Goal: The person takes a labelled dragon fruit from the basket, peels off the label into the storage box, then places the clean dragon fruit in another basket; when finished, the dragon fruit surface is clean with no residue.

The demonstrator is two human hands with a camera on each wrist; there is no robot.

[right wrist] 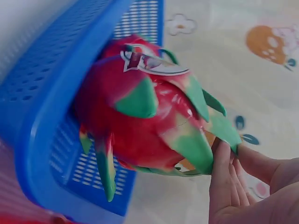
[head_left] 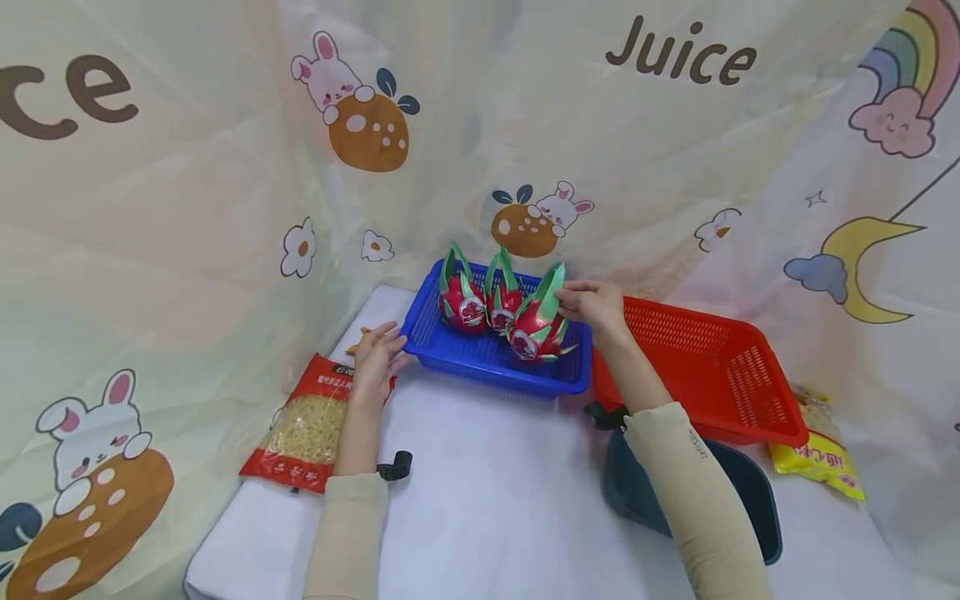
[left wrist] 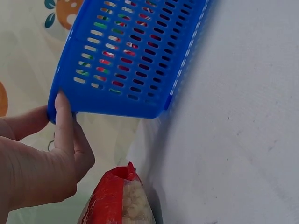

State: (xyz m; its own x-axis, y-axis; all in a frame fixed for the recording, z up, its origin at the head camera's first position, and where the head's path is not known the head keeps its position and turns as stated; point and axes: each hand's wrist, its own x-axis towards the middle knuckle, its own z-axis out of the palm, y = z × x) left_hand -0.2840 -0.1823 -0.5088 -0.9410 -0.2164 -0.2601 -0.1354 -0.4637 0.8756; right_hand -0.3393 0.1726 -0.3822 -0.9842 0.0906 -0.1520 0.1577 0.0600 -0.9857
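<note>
A blue plastic basket [head_left: 480,371] with slotted walls stands at the back of the table, three dragon fruits in a row inside it. My left hand [head_left: 375,360] pinches the rim at the basket's left front corner; in the left wrist view its index finger [left wrist: 64,126] lies against the outer wall. With thumb and fingertips, my right hand [head_left: 596,307] pinches a green leaf tip of the rightmost dragon fruit [head_left: 536,323]. That fruit is red with a round label and fills much of the right wrist view. The middle dragon fruit [head_left: 504,304] and left dragon fruit [head_left: 461,300] point their leaves upward.
Right of the blue basket sits a red basket [head_left: 693,371], with a dark green bin [head_left: 630,492] in front, partly under my right forearm. A yellow bag [head_left: 821,462] lies at far right. Beside my left forearm is a red bag [head_left: 303,425]. A printed curtain hangs behind.
</note>
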